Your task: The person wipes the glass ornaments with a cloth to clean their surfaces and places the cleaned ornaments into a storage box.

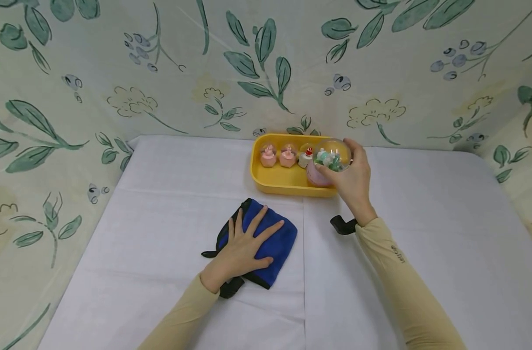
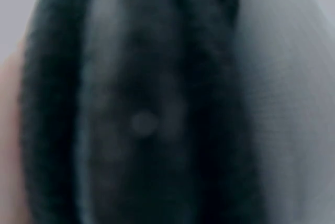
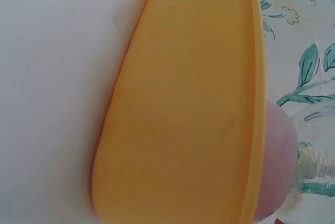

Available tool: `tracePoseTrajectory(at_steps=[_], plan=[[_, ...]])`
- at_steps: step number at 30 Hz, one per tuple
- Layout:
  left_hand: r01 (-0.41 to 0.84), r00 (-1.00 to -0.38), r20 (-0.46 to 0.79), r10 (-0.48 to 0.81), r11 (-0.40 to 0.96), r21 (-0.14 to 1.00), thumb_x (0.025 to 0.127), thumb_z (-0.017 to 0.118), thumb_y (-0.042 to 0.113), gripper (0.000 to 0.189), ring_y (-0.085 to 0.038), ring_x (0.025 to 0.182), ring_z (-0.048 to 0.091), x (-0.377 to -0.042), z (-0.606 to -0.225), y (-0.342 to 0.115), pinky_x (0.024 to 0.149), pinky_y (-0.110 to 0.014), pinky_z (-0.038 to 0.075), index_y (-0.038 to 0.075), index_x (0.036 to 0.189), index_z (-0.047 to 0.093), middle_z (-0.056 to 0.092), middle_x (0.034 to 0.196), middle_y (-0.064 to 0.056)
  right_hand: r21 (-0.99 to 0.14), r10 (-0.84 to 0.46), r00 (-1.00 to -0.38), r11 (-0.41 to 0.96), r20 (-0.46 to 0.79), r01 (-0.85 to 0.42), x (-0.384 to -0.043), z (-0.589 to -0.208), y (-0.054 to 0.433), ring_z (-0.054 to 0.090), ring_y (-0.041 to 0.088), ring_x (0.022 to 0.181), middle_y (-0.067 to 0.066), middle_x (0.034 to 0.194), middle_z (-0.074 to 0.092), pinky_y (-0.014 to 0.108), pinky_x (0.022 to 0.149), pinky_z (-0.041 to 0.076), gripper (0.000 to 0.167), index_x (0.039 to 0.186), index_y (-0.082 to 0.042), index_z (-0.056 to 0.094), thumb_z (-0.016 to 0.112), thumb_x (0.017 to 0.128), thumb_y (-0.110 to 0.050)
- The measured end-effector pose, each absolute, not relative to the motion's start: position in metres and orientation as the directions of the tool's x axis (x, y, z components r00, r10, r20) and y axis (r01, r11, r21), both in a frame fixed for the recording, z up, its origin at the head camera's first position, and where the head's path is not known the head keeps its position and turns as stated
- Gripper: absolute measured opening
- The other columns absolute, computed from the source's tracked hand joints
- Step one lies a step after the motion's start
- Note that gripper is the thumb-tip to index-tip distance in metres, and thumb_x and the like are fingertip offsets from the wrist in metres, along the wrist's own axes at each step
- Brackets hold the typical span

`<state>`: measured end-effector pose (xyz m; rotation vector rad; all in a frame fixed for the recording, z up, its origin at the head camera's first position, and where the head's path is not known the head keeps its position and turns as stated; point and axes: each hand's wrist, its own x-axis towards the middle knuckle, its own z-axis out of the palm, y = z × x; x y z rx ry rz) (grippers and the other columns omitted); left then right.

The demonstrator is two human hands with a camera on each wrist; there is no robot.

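My right hand (image 1: 353, 180) grips a snow globe (image 1: 320, 177) with a pink base, a clear dome and small green and white figures inside. The globe is at the right end of a yellow tray (image 1: 288, 187). In the right wrist view the tray's outer wall (image 3: 178, 109) hides part of the globe's pink base (image 3: 277, 161). My left hand (image 1: 241, 250) lies with fingers spread on a blue cloth (image 1: 283, 243) with black edging. A dark, blurred surface (image 2: 146, 98) fills most of the left wrist view.
Inside the tray, a pink domed figurine (image 1: 268, 156), a second pink one (image 1: 288, 156) and a white one with a red top (image 1: 305, 158) stand in a row. A white cloth (image 1: 139, 218) covers the table. Behind it hangs a leaf-patterned curtain (image 1: 292, 58).
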<state>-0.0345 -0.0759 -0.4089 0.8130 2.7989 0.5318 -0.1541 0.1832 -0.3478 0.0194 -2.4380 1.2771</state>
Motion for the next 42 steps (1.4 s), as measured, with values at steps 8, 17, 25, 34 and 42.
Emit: tracePoseTrajectory(at_steps=[8,17,25,34,42], plan=[[0.464,-0.833,-0.077,0.548,0.767,0.443,0.087,0.068,0.044,0.08,-0.061,0.131,-0.011,-0.035,-0.407,-0.079,0.098,-0.077,0.001,0.033,0.152,0.022,-0.002,0.159,-0.01,-0.774,0.153,-0.925,0.603,0.348,-0.192,-0.154,-0.356,0.184,0.045,0.031,0.123,0.019,0.136,0.046,0.042,0.104,0.038,0.083,0.138,0.002,0.04,0.084,0.072,-0.019],[0.463,-0.846,0.006,0.534,0.728,0.505,0.087,0.064,0.052,0.078,-0.06,0.133,-0.007,-0.04,-0.393,-0.085,0.099,-0.076,0.002,0.033,0.152,0.025,0.004,0.159,-0.01,-0.757,0.143,-0.935,0.632,0.325,-0.166,-0.155,-0.365,0.186,0.046,0.034,0.122,0.02,0.136,0.046,0.045,0.103,0.038,0.085,0.139,0.001,0.039,0.085,0.071,-0.02],[0.455,-0.859,0.042,0.511,0.721,0.523,0.087,0.065,0.05,0.076,-0.059,0.134,-0.003,-0.042,-0.377,-0.087,0.1,-0.076,0.003,0.031,0.151,0.029,0.007,0.158,-0.015,-0.766,0.149,-0.947,0.63,0.286,-0.132,-0.154,-0.369,0.187,0.044,0.034,0.125,0.02,0.137,0.044,0.045,0.105,0.037,0.086,0.14,0.001,0.038,0.086,0.071,-0.02],[0.466,-0.854,0.059,0.517,0.709,0.529,0.089,0.064,0.048,0.074,-0.057,0.135,0.0,-0.043,-0.371,-0.085,0.1,-0.076,0.004,0.03,0.151,0.029,0.008,0.157,-0.015,-0.765,0.144,-0.952,0.633,0.272,-0.122,-0.154,-0.37,0.187,0.043,0.034,0.126,0.02,0.139,0.042,0.045,0.106,0.036,0.087,0.14,0.001,0.037,0.085,0.072,-0.021],[0.471,-0.854,0.083,0.513,0.698,0.54,0.089,0.065,0.046,0.072,-0.057,0.135,-0.002,-0.044,-0.368,-0.084,0.101,-0.075,0.003,0.028,0.15,0.03,0.008,0.157,-0.016,-0.767,0.141,-0.961,0.634,0.24,-0.099,-0.154,-0.371,0.186,0.04,0.034,0.128,0.02,0.141,0.039,0.044,0.107,0.034,0.088,0.142,0.001,0.033,0.084,0.074,-0.022]])
